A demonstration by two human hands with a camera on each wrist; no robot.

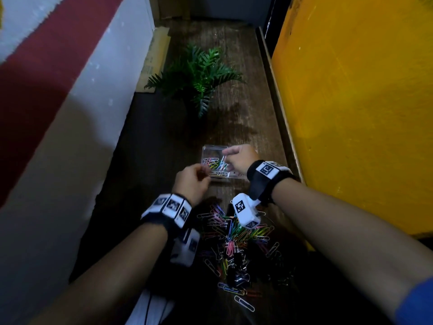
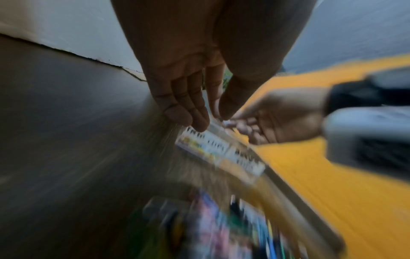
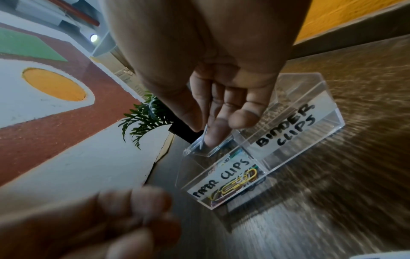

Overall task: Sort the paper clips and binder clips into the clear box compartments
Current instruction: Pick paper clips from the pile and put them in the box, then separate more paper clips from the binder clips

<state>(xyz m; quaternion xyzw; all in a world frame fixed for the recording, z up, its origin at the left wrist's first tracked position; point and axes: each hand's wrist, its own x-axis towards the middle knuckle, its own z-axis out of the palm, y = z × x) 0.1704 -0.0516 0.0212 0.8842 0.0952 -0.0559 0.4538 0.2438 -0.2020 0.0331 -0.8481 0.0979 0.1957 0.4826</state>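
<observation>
paper clip (image 1: 223, 158) pinched in right hand (image 1: 239, 160)

The box (image 1: 214, 151) stands mid-table, with the plant (image 1: 196, 78) crowding it at 12 o'clock and the yellow wall (image 1: 351, 113) near at 3. Bare table (image 1: 150, 148) opens at 9. The clip pile (image 1: 236, 242) blocks 6.

Black wristbands (image 1: 260, 181) (white tagged cameras), blue sleeve (image 1: 417, 303).
</observation>
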